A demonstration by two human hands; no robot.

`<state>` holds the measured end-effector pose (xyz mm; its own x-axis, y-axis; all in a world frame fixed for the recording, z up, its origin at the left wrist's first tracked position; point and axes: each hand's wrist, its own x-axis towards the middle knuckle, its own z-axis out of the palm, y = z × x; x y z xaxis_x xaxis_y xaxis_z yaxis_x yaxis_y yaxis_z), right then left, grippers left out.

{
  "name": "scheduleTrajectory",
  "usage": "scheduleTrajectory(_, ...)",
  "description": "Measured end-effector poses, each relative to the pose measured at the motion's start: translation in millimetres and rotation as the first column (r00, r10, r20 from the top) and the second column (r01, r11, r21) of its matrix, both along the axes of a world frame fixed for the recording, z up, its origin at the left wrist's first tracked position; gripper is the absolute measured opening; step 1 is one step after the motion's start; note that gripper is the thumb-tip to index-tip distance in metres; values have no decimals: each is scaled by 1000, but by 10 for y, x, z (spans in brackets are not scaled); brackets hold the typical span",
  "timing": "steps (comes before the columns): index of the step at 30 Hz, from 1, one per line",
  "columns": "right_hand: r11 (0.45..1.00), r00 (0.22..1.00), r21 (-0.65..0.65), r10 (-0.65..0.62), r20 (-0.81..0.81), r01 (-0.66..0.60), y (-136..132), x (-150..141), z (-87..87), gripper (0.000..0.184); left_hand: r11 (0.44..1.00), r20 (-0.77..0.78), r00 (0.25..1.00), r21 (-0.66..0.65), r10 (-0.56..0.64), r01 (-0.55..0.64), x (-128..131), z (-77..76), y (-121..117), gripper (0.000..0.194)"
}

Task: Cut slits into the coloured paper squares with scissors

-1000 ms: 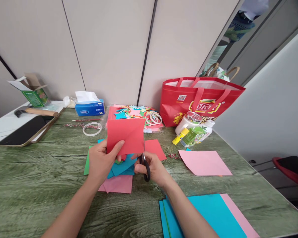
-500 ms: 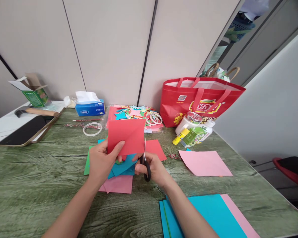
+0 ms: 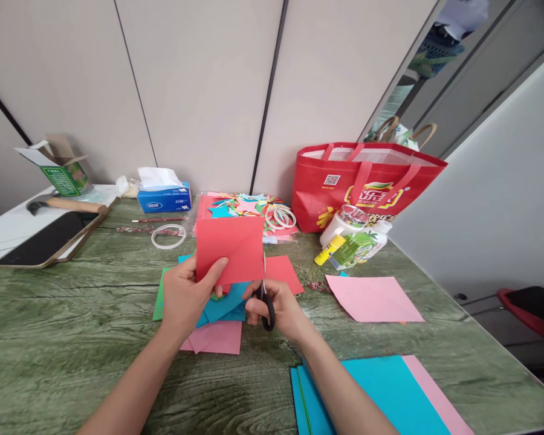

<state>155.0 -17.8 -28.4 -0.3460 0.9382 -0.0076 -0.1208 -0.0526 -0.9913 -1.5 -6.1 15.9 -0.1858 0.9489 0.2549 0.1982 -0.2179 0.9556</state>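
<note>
My left hand [image 3: 185, 296] pinches the lower left part of a folded red paper sheet [image 3: 230, 248] and holds it upright above the table. My right hand [image 3: 278, 308] grips black-handled scissors [image 3: 265, 299], whose blades point up along the red sheet's right edge. Under both hands lie loose sheets of blue [image 3: 224, 305], pink [image 3: 217, 338], green [image 3: 158, 296] and red paper [image 3: 283, 272].
On the green wood-grain table [image 3: 72, 338] are a pink sheet [image 3: 374, 297], a blue and pink stack [image 3: 390, 396], a red bag [image 3: 367, 181], glue stick [image 3: 329, 249], bottles [image 3: 358, 238], tape roll [image 3: 168, 235], paper cut-outs [image 3: 245, 205], tissue box [image 3: 164, 194] and a tray [image 3: 40, 232].
The scissors and my right hand have crept slightly upward along the red sheet's right edge. My left hand and the sheet stay almost still.
</note>
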Motion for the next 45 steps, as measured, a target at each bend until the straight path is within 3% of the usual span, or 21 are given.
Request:
scheduleTrajectory(10,1000,1000,17,0,-30,0,3,-30,8,27,1000,22,999,-14,-24,24,3,-5,2,15)
scheduleTrajectory(17,994,999,108,-35,6,35,23,-3,65,24,993,-39,995,-75,-90,87,5,10,-8,25)
scheduleTrajectory(24,995,998,84,-42,-37,45,21,-13,-3,24,991,-55,992,-81,-114,110,0,-8,-6,28)
scheduleTrajectory(30,990,995,100,-97,0,96,31,-9,22,22,990,52,994,-90,-100,104,1,-13,14,22)
scheduleTrajectory(37,994,1000,104,-12,-14,14,22,0,45,22,991,67,993,-87,-99,104,-6,-33,30,19)
scheduleTrajectory(45,995,999,99,-26,-33,29,29,1,-3,22,988,24,995,-113,-102,104,3,-21,15,26)
